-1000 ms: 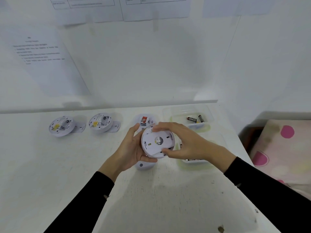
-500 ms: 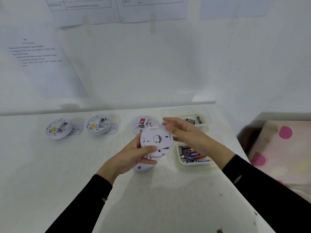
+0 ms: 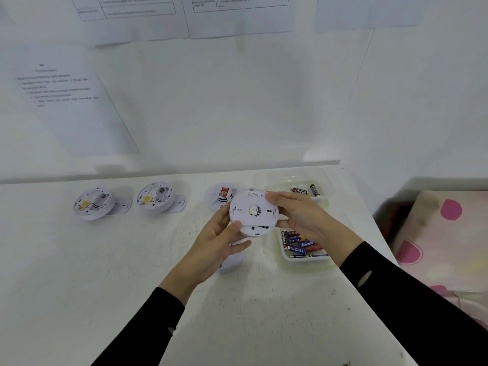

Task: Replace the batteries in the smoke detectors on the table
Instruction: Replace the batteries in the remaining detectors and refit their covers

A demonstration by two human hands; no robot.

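White round plastic smoke detector (image 3: 253, 211), back side up, held above the counter (image 3: 79, 273) in both hands. Left hand (image 3: 215, 245) grip clamped on its lower left rim, thumb on top; right hand (image 3: 303, 217) grip clamped on its right edge, fingers over the upper rim. Two opened detectors (image 3: 92, 203) (image 3: 155, 198) lie far left, backs up, yellow tabs showing. A third detector (image 3: 223, 195) sits behind the held one, red label visible. Two clear plastic trays: far tray (image 3: 324, 180) with two batteries, near tray (image 3: 285, 260) with several batteries, count unclear. White matte counter, scuffed.
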